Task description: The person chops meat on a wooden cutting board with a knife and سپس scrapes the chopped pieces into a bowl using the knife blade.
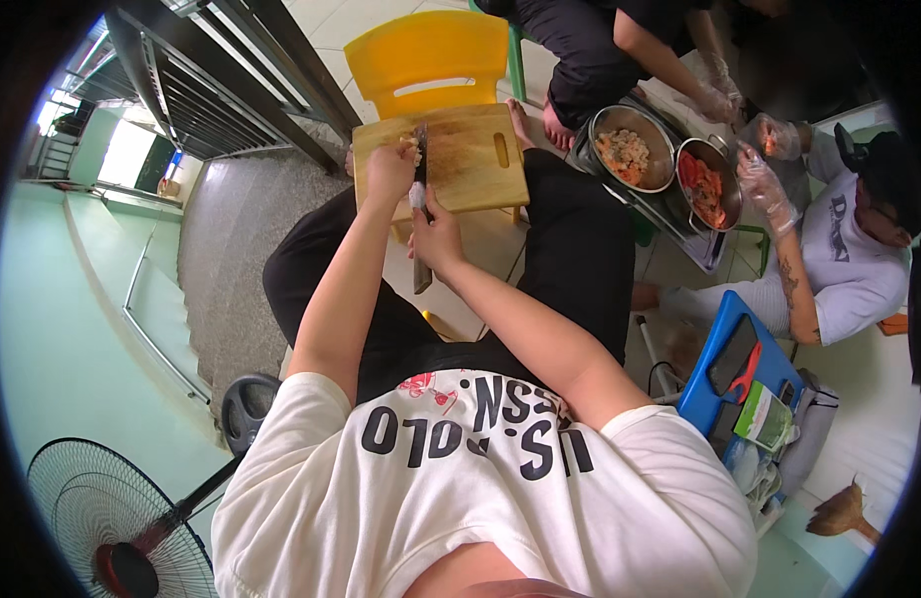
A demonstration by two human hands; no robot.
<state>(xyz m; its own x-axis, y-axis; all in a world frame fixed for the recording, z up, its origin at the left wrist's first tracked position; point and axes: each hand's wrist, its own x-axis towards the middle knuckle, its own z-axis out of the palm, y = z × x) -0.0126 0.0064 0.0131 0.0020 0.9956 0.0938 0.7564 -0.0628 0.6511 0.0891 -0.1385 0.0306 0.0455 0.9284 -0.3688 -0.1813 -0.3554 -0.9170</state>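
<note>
A wooden cutting board (468, 161) with a slot handle rests on a yellow plastic chair (430, 56) between my knees. My right hand (439, 238) is closed around the handle of a kitchen knife (421, 158), whose dark blade lies over the left part of the board. Just left of the blade, my left hand (391, 172) holds a small pale piece of food (413, 143) down on the wood, its fingers bent. What the piece is cannot be told. The fingers partly hide it.
To the right, two metal pots, one of chopped food (623, 155) and one of reddish food (703, 183), stand by two people with plastic-gloved hands. A blue stool (699, 374) holds red-handled scissors (746, 374) and packets. Metal railings rise at upper left; a fan (124, 523) stands lower left.
</note>
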